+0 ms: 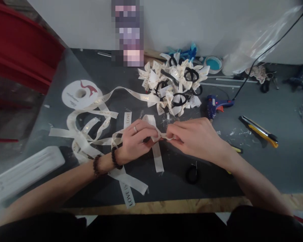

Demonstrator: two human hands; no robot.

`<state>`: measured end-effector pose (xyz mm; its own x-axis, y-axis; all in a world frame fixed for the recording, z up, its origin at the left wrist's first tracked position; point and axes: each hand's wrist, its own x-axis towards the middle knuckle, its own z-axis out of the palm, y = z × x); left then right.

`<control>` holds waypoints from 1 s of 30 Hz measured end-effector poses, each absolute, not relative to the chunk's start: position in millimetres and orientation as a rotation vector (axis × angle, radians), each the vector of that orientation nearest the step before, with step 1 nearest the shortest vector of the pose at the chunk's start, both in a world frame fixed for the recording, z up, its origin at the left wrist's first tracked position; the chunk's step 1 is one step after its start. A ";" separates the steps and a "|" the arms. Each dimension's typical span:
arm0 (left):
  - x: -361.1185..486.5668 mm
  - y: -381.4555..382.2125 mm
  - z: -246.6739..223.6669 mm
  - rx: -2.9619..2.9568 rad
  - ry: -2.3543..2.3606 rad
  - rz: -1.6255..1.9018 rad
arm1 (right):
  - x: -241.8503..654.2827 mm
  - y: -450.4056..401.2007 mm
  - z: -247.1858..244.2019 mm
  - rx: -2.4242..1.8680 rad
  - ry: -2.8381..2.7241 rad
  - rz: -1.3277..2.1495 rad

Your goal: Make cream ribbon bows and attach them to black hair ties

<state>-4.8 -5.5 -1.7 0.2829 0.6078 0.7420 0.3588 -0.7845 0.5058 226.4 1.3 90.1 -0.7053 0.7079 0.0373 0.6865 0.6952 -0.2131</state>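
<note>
Between my two hands is a piece of cream ribbon (158,158), pinched near the middle of the table, with one tail hanging down toward me. My left hand (138,139), with a ring and dark bead bracelets at the wrist, grips a folded loop of it. Thumb and fingers of my right hand (192,137) pinch its other part. Left of my hands lies a tangle of long printed ribbon (77,129). A black hair tie (192,174) rests below my right hand. Beyond my hands sits a pile of ribbon bows with black hair ties (178,84).
A ribbon spool (73,97) lies at the left, near a white box (27,169). On the right are a blue glue gun (215,105) with its cord and a yellow box cutter (260,131). At the back is a tape roll (213,64) by the wall.
</note>
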 end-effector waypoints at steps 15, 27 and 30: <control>-13.7 -10.2 2.8 2.471 0.841 1.481 | 273.2 32.2 115.4 -1.391 -2.508 0.575; -14.4 -8.3 10.0 2.567 0.813 1.421 | 317.4 42.6 98.8 -1.375 -2.955 0.773; -14.0 -7.9 8.7 2.578 0.774 1.457 | 321.9 50.5 91.9 -1.408 -2.917 0.518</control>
<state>-14.0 -7.9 8.7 0.4200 0.4636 0.7801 0.3869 -0.8691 0.3082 321.9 50.5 91.9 -0.6238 0.7380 -0.2574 0.7815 0.5837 -0.2205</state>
